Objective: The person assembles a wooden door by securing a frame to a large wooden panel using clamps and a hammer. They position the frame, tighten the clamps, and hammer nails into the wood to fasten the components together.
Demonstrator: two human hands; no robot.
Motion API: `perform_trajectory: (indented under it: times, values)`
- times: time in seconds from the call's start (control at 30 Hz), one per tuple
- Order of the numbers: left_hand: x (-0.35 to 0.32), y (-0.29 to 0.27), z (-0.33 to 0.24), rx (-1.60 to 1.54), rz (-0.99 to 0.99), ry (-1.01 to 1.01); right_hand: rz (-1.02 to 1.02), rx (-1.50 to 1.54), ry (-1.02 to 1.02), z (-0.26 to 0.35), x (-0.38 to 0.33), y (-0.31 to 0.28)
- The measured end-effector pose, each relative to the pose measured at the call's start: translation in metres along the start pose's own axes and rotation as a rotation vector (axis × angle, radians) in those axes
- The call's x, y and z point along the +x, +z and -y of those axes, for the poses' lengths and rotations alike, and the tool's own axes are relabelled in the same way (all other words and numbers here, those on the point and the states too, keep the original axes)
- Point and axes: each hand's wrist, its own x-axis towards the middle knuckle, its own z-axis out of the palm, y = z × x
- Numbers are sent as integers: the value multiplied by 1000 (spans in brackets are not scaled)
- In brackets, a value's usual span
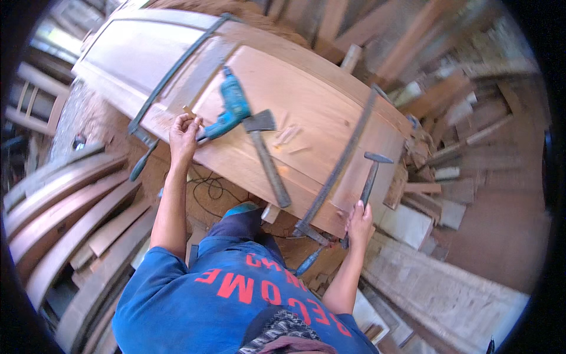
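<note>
Here, one door (306,106) carries two clamps (342,162), a drill (233,109), a hatchet (265,156); right hand (358,224) grips a hammer (370,177), left hand (184,137) seemingly pinches something small; planks (65,206) all around.

Right hand (359,223) grips a hammer (371,174); left hand (183,135) rests on the wooden door (306,100).

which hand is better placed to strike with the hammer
Right. The right hand already grips the hammer by its handle, head raised over the wooden door. The left hand rests at the door's edge.
</note>
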Motion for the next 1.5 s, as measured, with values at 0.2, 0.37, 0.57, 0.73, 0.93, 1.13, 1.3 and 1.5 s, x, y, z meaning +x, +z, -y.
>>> perform_trajectory:
  times: [0.2,0.37,0.57,0.73,0.93,1.13,1.3,1.5]
  values:
    - [49,-129,59,282,-444,144,236,-141,12,5,-15,68]
    - [71,-148,69,460,-378,100,377,-305,-63,28,-19,144]
    - [103,-136,90,368,-125,44,566,-373,-213,70,-35,249]
    - [113,-130,80,444,-162,164,641,-406,-409,85,-49,304]
    - [113,-136,93,574,-152,448,608,-603,-725,119,-72,363]
    - [107,-146,104,591,-83,559,672,-493,-941,124,-92,428]
    - [65,-148,71,644,-211,426,667,-958,-795,75,-56,453]
    - [-4,-124,114,-71,-245,-565,644,-293,-1075,180,-112,445]
